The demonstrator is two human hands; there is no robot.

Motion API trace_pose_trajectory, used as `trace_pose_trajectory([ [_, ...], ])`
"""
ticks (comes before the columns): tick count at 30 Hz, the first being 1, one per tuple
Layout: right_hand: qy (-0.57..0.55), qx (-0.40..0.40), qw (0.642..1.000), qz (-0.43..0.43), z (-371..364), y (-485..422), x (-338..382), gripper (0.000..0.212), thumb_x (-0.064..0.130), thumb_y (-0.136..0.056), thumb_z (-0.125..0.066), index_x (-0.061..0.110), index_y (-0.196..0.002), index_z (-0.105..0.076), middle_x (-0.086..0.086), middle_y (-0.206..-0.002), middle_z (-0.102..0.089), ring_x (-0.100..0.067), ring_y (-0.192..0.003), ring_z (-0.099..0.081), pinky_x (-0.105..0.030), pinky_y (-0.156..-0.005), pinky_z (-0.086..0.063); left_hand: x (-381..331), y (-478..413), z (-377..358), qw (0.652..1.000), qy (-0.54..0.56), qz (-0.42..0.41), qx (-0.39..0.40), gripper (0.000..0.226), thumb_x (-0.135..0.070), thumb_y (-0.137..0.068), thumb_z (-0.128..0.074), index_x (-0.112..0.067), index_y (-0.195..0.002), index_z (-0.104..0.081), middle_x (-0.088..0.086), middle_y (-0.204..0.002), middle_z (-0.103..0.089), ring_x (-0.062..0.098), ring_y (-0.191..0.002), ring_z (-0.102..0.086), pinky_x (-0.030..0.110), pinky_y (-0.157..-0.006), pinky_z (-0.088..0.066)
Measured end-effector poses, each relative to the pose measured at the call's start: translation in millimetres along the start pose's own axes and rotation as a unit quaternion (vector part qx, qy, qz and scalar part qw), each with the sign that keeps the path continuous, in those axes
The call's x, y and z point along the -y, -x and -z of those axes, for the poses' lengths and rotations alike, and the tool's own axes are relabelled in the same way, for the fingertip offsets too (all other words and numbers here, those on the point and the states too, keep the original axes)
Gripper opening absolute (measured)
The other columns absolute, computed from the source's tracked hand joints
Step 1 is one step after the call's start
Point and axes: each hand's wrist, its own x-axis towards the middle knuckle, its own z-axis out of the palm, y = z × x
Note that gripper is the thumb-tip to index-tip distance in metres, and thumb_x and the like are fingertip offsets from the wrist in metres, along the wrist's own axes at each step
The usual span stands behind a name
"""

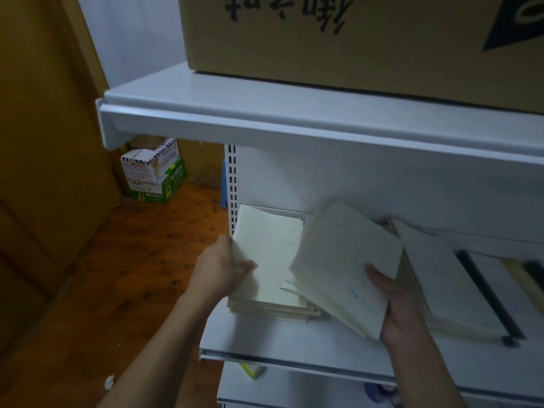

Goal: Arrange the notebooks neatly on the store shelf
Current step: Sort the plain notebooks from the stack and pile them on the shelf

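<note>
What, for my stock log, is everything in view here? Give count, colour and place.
left stack of notebooks: one, cream, flat at the left end of the middle shelf
tilted bundle of notebooks: one, cream with blue specks, between the two stacks
right stack of notebooks: one, cream, right of the bundle
black bar: one, right of the right stack
upper shelf: one, white, above the notebooks
cardboard box: one, brown, on the upper shelf
small cartons: a few, white and green, on the wooden floor, back left
left hand: one, grips the left stack's edge
right hand: one, holds the bundle's near corner
</note>
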Motion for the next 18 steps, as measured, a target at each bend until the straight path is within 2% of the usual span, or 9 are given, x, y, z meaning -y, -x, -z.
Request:
trace_pose_trajectory([
  [3,0.008,-0.005,1.0,0.001,3,5,4,0.02,0.011,-0.092,-0.054,0.005,-0.107,-0.066,-0.01,-0.092,-0.076,-0.023,-0.077,-0.073,-0.035,-0.059,-0.059,2,-7,6,0.997,-0.018,-0.017,-0.08,0.042,-0.025,-0.085,-0.07,-0.017,-0.12,-0.048,0.005,-0.123,-0.054,0.02,-0.097,-0.055,0.041,-0.084,-0.057],
  [5,0.013,-0.001,1.0,-0.011,2,7,4,0.023,0.012,-0.088,-0.057,0.004,-0.108,-0.065,-0.012,-0.093,-0.075,-0.024,-0.077,-0.073,-0.035,-0.059,-0.059,1,-8,7,0.995,-0.033,-0.034,-0.093,0.032,-0.021,-0.085,-0.067,-0.018,-0.112,-0.05,0.004,-0.117,-0.053,0.018,-0.094,-0.051,0.04,-0.085,-0.056],
  [8,0.028,0.008,0.999,-0.022,-1,8,3,0.034,0.013,-0.08,-0.061,0.003,-0.112,-0.065,-0.014,-0.097,-0.074,-0.027,-0.079,-0.072,-0.036,-0.061,-0.06,-4,-5,9,0.997,0.04,-0.022,-0.063,0.023,-0.014,-0.089,-0.062,-0.019,-0.105,-0.046,0.001,-0.107,-0.054,0.02,-0.093,-0.055,0.04,-0.08,-0.057],
  [10,0.029,0.014,0.999,-0.027,-3,8,1,0.039,0.013,-0.078,-0.062,0.002,-0.115,-0.064,-0.016,-0.102,-0.073,-0.028,-0.083,-0.072,-0.037,-0.062,-0.059,-11,2,10,0.993,0.1,-0.036,-0.047,0.021,-0.016,-0.091,-0.06,-0.017,-0.105,-0.045,0.0,-0.104,-0.055,0.02,-0.091,-0.057,0.036,-0.071,-0.056],
  [13,0.023,0.026,0.999,-0.041,-6,6,-3,0.042,0.013,-0.077,-0.062,-0.001,-0.116,-0.063,-0.018,-0.105,-0.072,-0.029,-0.086,-0.072,-0.036,-0.062,-0.059,-26,24,9,0.958,0.284,-0.034,0.006,0.021,-0.017,-0.091,-0.062,-0.014,-0.106,-0.048,0.001,-0.1,-0.061,0.022,-0.084,-0.063,0.034,-0.061,-0.056],
  [15,0.017,0.037,0.998,-0.044,-9,4,-4,0.041,0.014,-0.077,-0.061,0.0,-0.116,-0.063,-0.016,-0.103,-0.073,-0.027,-0.084,-0.073,-0.034,-0.061,-0.059,-33,38,2,0.925,0.376,-0.024,0.054,0.019,-0.015,-0.093,-0.059,-0.012,-0.107,-0.047,0.006,-0.091,-0.064,0.021,-0.07,-0.062,0.031,-0.051,-0.053],
  [18,0.042,0.057,0.997,-0.034,-12,3,-3,0.039,0.014,-0.078,-0.059,0.003,-0.116,-0.063,-0.014,-0.103,-0.074,-0.025,-0.085,-0.073,-0.032,-0.062,-0.059,-37,46,-12,0.914,0.394,-0.037,0.094,0.008,-0.021,-0.098,-0.05,-0.019,-0.105,-0.048,0.012,-0.081,-0.063,0.016,-0.057,-0.052,0.025,-0.045,-0.04],
])
